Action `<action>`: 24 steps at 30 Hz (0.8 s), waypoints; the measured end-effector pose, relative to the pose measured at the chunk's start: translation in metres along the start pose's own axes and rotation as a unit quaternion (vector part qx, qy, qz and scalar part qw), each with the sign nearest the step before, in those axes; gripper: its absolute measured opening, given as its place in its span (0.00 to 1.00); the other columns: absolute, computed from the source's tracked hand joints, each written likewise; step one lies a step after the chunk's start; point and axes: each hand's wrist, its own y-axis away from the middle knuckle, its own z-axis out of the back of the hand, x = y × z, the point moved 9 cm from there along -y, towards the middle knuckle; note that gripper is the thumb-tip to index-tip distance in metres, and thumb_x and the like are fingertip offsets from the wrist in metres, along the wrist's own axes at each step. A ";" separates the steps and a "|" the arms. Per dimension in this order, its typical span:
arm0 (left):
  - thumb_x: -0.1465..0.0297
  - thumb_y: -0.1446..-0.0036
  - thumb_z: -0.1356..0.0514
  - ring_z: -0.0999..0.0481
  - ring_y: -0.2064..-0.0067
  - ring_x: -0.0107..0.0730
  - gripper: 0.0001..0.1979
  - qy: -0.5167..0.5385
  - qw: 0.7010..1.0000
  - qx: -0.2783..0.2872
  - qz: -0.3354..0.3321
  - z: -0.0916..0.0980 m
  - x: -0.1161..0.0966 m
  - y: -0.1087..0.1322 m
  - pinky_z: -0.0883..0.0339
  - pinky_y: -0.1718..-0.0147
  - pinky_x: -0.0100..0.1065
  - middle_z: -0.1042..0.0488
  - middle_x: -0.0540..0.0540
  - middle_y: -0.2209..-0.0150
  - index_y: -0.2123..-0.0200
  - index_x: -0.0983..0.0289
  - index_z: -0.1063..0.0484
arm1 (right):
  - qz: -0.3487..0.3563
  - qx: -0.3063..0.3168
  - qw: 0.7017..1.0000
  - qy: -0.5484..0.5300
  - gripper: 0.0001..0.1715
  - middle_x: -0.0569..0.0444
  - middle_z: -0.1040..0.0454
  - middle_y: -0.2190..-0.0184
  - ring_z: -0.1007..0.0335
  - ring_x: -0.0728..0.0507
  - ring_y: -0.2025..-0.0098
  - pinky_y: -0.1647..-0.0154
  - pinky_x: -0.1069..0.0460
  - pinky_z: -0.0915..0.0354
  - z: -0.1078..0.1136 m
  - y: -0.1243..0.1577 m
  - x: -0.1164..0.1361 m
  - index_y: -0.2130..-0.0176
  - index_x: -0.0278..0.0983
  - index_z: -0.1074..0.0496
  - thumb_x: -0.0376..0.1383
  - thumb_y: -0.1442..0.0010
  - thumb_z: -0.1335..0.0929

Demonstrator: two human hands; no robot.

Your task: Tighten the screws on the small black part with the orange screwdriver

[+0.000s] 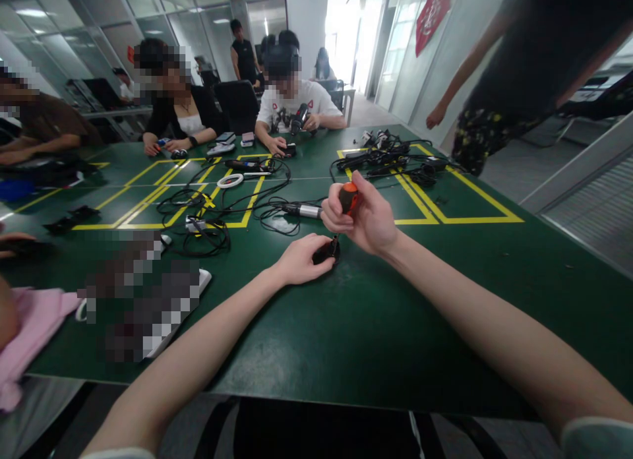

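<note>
My right hand (364, 216) is closed around the orange and black handle of a screwdriver (349, 194), held upright with its shaft pointing down. Its tip meets a small dark round part (326, 251) on the green table. My left hand (302, 260) grips that part from the left, fingers behind and thumb in front, pressing it to the tabletop. Fingers hide much of the part, so its exact kind cannot be made out. Just behind my hands lies a silver and black cylindrical tool (301, 210) with a cable.
Tangled black cables (208, 238) and a white ring (230, 181) lie to the left. A heap of black devices (380, 155) sits at the back right. Two blurred-out devices (163, 307) rest at front left. Co-workers sit across the table; a person (534, 57) stands at right.
</note>
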 end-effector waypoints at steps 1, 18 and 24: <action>0.64 0.36 0.36 0.21 0.59 0.40 0.12 -0.001 1.000 0.001 0.002 0.000 0.000 0.000 0.25 0.56 0.39 0.20 0.57 0.59 0.52 0.62 0.23 | 0.001 -0.002 1.000 -0.001 0.38 0.65 0.51 0.85 0.58 0.54 0.83 0.80 0.55 0.56 0.000 0.000 0.000 0.74 0.38 0.35 0.67 0.35 0.31; 0.63 0.36 0.36 0.21 0.59 0.39 0.13 0.004 1.000 0.001 0.003 0.000 0.000 0.000 0.25 0.56 0.38 0.20 0.56 0.59 0.51 0.61 0.23 | -0.001 -0.005 1.000 -0.015 0.38 0.65 0.50 0.84 0.59 0.53 0.82 0.80 0.55 0.58 0.003 0.001 -0.002 0.73 0.39 0.34 0.69 0.35 0.33; 0.63 0.36 0.37 0.21 0.59 0.40 0.13 0.009 1.000 0.002 -0.003 0.000 0.000 0.000 0.25 0.55 0.38 0.20 0.57 0.59 0.51 0.62 0.23 | 0.008 -0.015 1.000 -0.024 0.34 0.65 0.47 0.84 0.57 0.53 0.83 0.80 0.56 0.56 0.002 0.002 -0.002 0.71 0.40 0.36 0.64 0.32 0.31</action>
